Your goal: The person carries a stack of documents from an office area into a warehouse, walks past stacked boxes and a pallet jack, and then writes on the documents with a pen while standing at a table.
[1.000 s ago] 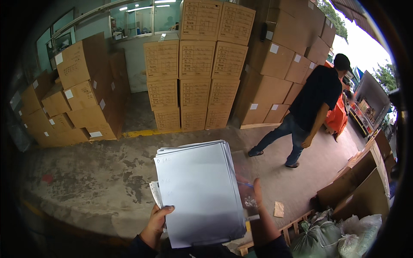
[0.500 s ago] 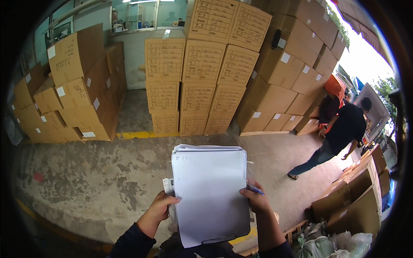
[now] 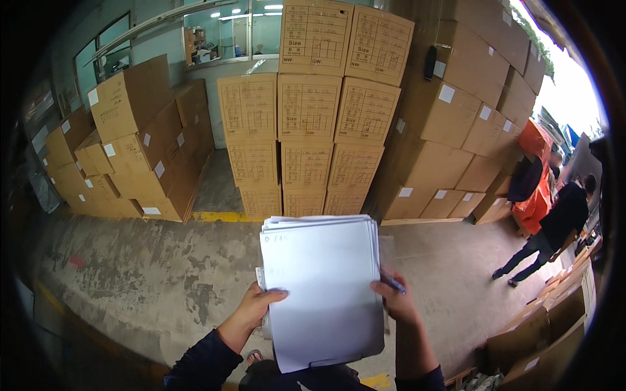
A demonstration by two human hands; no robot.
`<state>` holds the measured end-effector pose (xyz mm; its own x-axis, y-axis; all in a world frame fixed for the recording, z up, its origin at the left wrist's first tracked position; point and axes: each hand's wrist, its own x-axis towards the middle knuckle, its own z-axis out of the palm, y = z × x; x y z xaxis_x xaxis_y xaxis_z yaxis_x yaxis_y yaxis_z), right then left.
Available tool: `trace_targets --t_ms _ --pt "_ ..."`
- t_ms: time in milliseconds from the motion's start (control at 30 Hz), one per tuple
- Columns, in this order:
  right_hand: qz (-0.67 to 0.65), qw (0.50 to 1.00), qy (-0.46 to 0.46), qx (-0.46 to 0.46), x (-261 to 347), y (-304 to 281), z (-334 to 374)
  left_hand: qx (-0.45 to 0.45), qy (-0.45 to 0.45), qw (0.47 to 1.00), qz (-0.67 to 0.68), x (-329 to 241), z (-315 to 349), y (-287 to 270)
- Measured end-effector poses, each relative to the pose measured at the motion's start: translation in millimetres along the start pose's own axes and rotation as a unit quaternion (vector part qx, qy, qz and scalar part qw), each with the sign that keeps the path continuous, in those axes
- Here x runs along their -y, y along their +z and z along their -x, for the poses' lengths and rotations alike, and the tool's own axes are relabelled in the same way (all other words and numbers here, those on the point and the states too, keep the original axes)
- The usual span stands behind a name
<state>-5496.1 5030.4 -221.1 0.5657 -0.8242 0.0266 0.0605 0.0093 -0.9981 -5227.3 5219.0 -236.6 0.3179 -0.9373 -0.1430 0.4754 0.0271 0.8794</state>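
A thick stack of white paper sheets is held up in front of me, with faint handwriting at the top left of the uppermost sheet. My left hand grips its left edge, thumb on top and fingers hidden beneath. On the opposite edge, my right hand closes round the sheets in the same way. A blue pen is also tucked in that right hand. Along the bottom of the stack runs a dark clip-like piece. Behind the left edge a strip of something pale and perforated sticks out.
Labelled cartons are stacked ahead, with more brown cartons to the right and others to the left. A person in dark clothes is on the concrete floor at far right. Open cartons stand at lower right.
The view has shifted, so the cartons sit lower and some farther right. The person in dark clothes has walked farther away to the right. Both my hands still hold the stack.
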Motion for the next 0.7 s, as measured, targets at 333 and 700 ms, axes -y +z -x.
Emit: trace_targets --t_ms 333,700 --pt "0.012 0.913 -0.385 -0.13 70.6 -33.8 -22.8 -0.083 0.061 0.993 0.065 26.4 -41.0 43.4" --pt "0.12 0.964 -0.236 -0.009 31.2 65.8 -31.6 -0.077 0.029 0.996 0.023 1.9 -38.4 23.2"
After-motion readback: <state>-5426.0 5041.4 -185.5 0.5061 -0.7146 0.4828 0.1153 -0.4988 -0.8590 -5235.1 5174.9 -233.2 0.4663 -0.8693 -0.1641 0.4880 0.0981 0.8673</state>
